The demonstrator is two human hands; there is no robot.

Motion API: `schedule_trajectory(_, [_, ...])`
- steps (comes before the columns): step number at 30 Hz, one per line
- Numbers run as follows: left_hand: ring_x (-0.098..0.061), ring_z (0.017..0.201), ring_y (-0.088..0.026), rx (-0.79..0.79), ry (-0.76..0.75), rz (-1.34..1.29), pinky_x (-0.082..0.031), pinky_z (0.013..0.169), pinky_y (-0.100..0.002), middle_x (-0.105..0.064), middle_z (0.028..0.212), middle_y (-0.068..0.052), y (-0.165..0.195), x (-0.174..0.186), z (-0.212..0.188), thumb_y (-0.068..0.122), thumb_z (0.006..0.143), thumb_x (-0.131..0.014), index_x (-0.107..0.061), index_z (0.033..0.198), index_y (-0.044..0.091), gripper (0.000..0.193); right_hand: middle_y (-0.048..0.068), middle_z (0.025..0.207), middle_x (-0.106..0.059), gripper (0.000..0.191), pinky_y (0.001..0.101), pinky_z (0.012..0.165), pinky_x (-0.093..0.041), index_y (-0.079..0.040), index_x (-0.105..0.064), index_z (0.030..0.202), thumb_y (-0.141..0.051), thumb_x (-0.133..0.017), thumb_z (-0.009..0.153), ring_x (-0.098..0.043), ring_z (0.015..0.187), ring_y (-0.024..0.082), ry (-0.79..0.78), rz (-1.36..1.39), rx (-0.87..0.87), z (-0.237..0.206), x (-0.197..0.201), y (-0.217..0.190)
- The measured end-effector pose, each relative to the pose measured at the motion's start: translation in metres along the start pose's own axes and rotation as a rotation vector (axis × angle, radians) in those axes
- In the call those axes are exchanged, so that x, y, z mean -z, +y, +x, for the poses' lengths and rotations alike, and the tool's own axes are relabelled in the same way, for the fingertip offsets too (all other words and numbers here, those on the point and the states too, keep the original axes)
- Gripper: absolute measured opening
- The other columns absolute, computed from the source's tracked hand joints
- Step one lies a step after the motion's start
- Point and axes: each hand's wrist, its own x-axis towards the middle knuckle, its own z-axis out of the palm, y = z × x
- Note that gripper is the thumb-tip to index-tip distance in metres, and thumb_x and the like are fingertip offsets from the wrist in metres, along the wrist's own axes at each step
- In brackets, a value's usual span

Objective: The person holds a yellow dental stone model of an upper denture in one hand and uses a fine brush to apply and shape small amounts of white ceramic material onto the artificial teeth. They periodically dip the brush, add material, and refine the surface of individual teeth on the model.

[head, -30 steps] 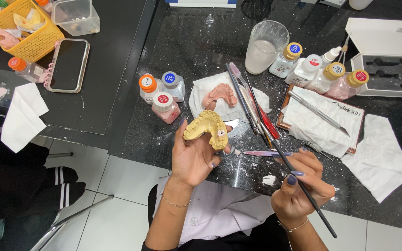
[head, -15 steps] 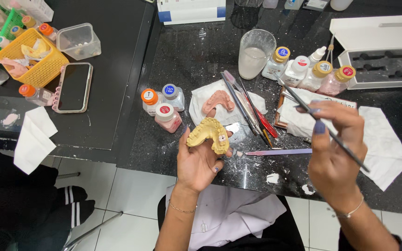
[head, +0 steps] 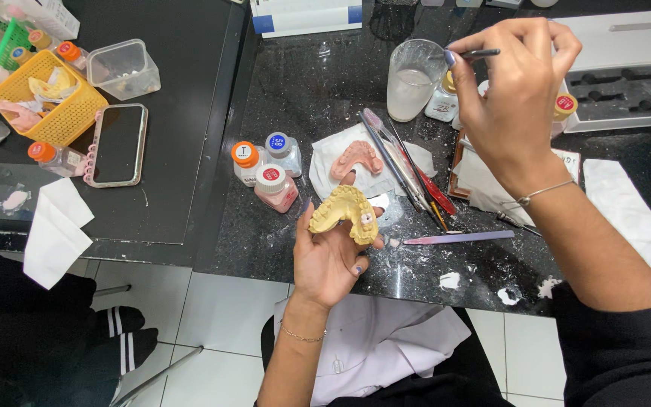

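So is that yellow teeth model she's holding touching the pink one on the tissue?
Apart. The head view shows the yellow dental cast held up in the left hand, with white tissue visible between it and the pink cast.

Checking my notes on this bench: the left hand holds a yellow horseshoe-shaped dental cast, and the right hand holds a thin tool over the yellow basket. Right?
Not quite. In the head view the right hand holds the thin tool beside the clear plastic cup, not over the yellow basket. The left hand does hold the yellow horseshoe-shaped dental cast.
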Motion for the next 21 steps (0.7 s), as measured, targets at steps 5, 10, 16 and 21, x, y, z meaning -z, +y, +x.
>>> schedule_trajectory(5, [-0.068, 0.096, -0.027, 0.012, -0.015, 0.000, -0.051, 0.053, -0.024, -0.059, 0.130, -0.017, 0.001, -0.001, 0.002, 0.061, 0.106, -0.032, -0.030, 0.166, 0.028, 0.068, 0.003, 0.104, -0.065, 0.011, 0.0453, 0.109, -0.027, -0.008, -0.072, 0.110, -0.002, -0.071, 0.101, -0.055, 0.116, 0.023, -0.008, -0.014, 0.028, 0.002, -0.014, 0.000])
schedule_trajectory(10, [-0.068, 0.095, -0.028, 0.008, 0.003, -0.002, -0.052, 0.053, -0.025, -0.060, 0.129, -0.018, 0.001, -0.003, 0.001, 0.060, 0.106, -0.034, -0.030, 0.166, 0.028, 0.069, 0.005, 0.104, -0.065, 0.010, 0.0463, 0.112, -0.029, -0.007, -0.072, 0.112, -0.001, -0.070, 0.104, -0.056, 0.115, 0.025, -0.002, 0.039, 0.000, 0.011, 0.001, -0.010])
schedule_trajectory(16, [-0.067, 0.095, -0.032, 0.022, -0.004, -0.077, -0.052, 0.051, -0.027, -0.060, 0.129, -0.020, -0.001, -0.002, -0.004, 0.060, 0.105, -0.036, -0.028, 0.166, 0.028, 0.070, 0.001, 0.112, -0.064, 0.008, 0.0332, 0.099, -0.045, -0.008, -0.064, 0.116, -0.013, -0.061, 0.112, -0.062, 0.104, 0.012, 0.144, 0.531, -0.471, -0.032, 0.046, 0.000])
schedule_trajectory(21, [-0.065, 0.095, -0.035, 0.020, 0.004, -0.102, -0.053, 0.054, -0.030, -0.059, 0.130, -0.021, -0.005, 0.004, -0.016, 0.060, 0.105, -0.038, -0.028, 0.169, 0.028, 0.072, 0.008, 0.123, -0.066, 0.022, 0.0321, 0.107, -0.046, 0.002, -0.061, 0.132, -0.017, -0.049, 0.129, -0.061, 0.110, 0.015, 0.372, 0.551, -0.623, -0.136, 0.099, 0.046])
